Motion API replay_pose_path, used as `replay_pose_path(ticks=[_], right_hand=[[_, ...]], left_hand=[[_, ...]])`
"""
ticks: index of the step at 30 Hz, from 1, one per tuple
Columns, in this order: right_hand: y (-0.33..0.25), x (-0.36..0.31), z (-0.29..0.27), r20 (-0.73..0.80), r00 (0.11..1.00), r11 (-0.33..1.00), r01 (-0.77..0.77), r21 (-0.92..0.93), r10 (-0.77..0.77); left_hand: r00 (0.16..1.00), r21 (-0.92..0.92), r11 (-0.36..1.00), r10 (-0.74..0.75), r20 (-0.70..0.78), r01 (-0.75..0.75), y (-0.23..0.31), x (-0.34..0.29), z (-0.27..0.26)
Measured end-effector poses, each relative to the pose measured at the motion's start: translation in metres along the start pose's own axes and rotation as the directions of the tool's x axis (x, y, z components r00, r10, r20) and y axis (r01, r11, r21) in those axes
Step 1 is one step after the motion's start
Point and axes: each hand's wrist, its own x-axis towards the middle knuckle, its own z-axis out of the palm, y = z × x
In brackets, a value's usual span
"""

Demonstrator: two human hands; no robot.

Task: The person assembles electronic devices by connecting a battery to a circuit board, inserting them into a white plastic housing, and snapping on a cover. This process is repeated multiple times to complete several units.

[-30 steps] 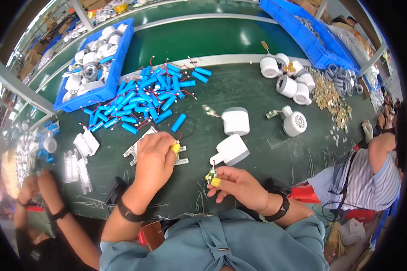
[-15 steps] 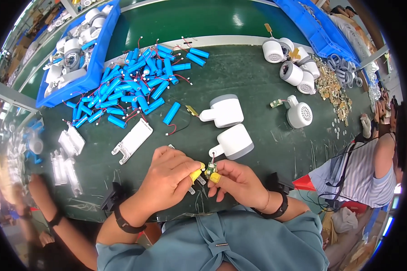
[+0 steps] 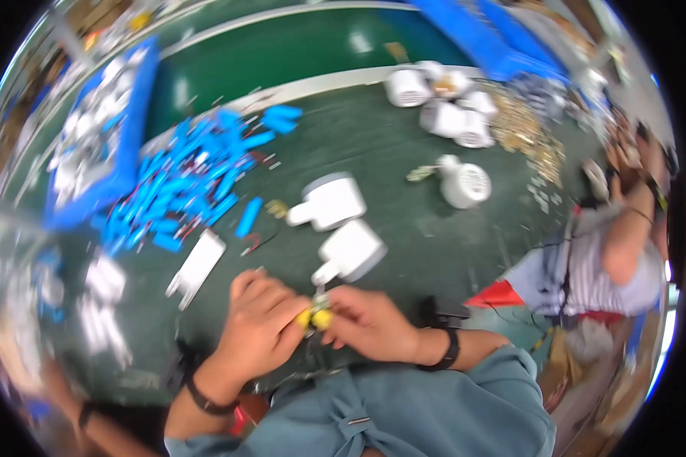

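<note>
Small, blurred, pale-green circuit board (image 3: pixel 321 301) beside a white, grey-rimmed housing (image 3: pixel 352 250)

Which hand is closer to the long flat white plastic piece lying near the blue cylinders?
Left. The left hand is just to the lower right of the long flat white plastic piece, not touching it. The right hand is farther right, past the left one.

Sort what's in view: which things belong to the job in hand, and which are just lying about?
Likely in the job:
small circuit board, in the right hand
left hand, close beside it
white housing nearest the hands

Seemingly lying about:
pile of blue cylinders
flat white plastic piece
blue bin at left
</note>
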Motion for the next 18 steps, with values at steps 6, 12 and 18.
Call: replay_pose_path(ticks=[6, 12, 18], right_hand=[[0.014, 0.014, 0.007, -0.02, 0.971, 0.969, 0.238, -0.065, -0.24], [0.012, 0.006, 0.004, -0.067, 0.96, 0.962, 0.27, -0.033, -0.272], [0.017, 0.01, 0.005, -0.061, 0.939, 0.941, 0.338, -0.034, -0.34]], left_hand=[[0.996, 0.182, 0.981, 0.08, -0.036, -0.072, 0.002, -0.013, 0.003], [0.985, 0.19, 0.967, 0.174, 0.007, -0.172, 0.017, 0.0, -0.002], [0.988, 0.133, 0.981, 0.137, 0.066, -0.144, 0.016, -0.003, -0.002]])
